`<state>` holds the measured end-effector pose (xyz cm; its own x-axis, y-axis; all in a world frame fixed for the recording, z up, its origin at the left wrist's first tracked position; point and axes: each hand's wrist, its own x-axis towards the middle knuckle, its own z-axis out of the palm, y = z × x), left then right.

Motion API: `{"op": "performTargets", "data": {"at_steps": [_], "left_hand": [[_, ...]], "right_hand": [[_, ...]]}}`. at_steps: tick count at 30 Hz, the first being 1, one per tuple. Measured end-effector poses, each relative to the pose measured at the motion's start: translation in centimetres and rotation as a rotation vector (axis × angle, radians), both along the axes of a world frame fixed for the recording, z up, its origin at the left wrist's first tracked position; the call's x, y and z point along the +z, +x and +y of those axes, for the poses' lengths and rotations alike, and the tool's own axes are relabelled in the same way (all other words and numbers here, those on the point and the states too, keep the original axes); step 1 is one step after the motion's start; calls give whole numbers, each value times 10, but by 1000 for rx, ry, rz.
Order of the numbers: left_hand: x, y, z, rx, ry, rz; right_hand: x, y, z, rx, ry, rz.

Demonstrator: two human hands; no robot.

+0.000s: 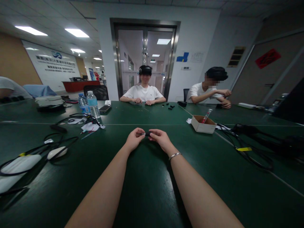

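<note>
Above the dark green table (147, 177), my left hand (135, 139) and my right hand (161, 139) meet at their fingertips. Between them is a small black stick with a silvery end (147, 134), too small to name more exactly. My left thumb and fingers pinch its silvery end, and my right thumb and fingers pinch the black part. Much of it is hidden behind the fingertips. A silver bracelet (175, 155) circles my right wrist.
At left stand water bottles (93, 106), near black cables (64, 139) and a white mouse (57, 153). An open box (203, 126) holding a red-and-silver tube is at right, beside more cables (256, 158). Two people sit opposite; small black pieces (170, 108) lie near them.
</note>
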<state>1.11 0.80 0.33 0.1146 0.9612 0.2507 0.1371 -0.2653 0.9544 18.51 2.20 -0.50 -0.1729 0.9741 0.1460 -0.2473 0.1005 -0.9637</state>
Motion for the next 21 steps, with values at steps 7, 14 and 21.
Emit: {"op": "performTargets", "data": {"at_steps": [7, 14, 21], "left_hand": [[1, 4, 1, 73, -116, 32], [0, 3, 3, 84, -134, 113], [4, 5, 0, 61, -143, 96]], "right_hand": [[1, -2, 0, -14, -21, -16], [3, -1, -2, 3, -16, -22], [1, 1, -1, 20, -2, -4]]}}
